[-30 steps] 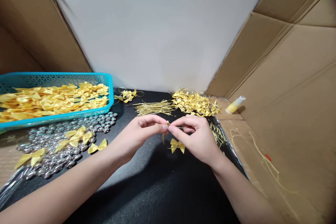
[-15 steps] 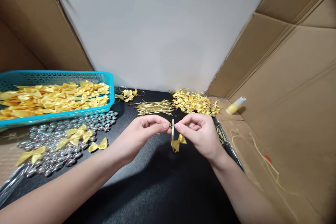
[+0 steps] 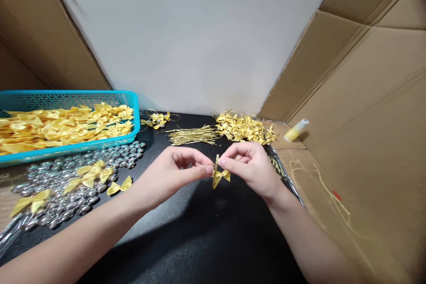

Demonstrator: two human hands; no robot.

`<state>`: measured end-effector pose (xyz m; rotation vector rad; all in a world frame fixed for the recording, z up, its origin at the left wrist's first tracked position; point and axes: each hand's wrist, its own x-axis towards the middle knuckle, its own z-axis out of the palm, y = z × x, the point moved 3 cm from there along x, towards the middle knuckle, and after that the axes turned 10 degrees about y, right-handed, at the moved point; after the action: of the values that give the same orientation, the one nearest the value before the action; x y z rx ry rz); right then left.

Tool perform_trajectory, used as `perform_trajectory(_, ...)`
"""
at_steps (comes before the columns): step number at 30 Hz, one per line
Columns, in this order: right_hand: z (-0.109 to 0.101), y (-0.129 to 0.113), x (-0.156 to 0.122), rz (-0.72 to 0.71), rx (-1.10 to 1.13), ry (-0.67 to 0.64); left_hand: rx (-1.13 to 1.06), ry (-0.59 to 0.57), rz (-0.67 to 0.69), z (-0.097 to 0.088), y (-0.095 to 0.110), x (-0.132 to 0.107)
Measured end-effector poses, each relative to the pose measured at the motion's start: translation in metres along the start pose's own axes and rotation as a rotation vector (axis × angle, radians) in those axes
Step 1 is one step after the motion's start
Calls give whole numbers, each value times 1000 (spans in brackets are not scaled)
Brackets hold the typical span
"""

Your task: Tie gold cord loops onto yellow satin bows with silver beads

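Observation:
Between my two hands hangs a loop of gold elastic cord [image 3: 215, 173], seen nearly edge-on, with a yellow ribbon bow [image 3: 225, 175] on it. My left hand [image 3: 186, 166] pinches the loop from the left with thumb and forefinger. From the other side, my right hand [image 3: 248, 162] pinches at its upper part, thumb against fingers. Both hands are held above the black tabletop [image 3: 199, 239]. Just what lies under the fingertips is too small to make out.
On the left a turquoise basket [image 3: 136, 120] holds many yellow bows. Silver beads [image 3: 69, 199] and loose bows [image 3: 95, 173] lie before it. Behind my hands are gold cords [image 3: 193, 135] and a pile of corded bows [image 3: 244, 127]. A thread spool [image 3: 296, 130] stands right, by cardboard walls.
The loop with its bow has turned and risen slightly between my fingers, with the bow now closer to my left thumb. The camera view has shifted a little.

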<state>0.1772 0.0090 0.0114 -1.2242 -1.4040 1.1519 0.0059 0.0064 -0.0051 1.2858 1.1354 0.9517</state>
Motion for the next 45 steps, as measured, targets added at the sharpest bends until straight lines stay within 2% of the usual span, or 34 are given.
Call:
perform_trajectory(4,-2,-2,-4,-74,-97,-16,101,8,49,-2,5,-2)
perform_trajectory(9,-6,-6,-8,-250,-258,38,165,-12,61,-3,7,-3)
perform_trajectory(11,-6,-7,-9,-280,-284,33,191,-12,79,-3,8,-3)
perform_trajectory(20,1,4,-7,-102,-180,-30,363,-4,176,-5,12,-7)
perform_trajectory(25,2,6,-8,-62,-139,-31,334,98,233,-3,20,-7)
perform_trajectory(28,3,2,-8,-59,-118,-30,462,143,341,-5,24,-9)
perform_trajectory(32,3,-2,-7,-85,-119,-19,632,134,489,-8,26,-13)
perform_trajectory(45,6,-1,-8,-51,-67,-68,689,198,641,-7,27,-19)
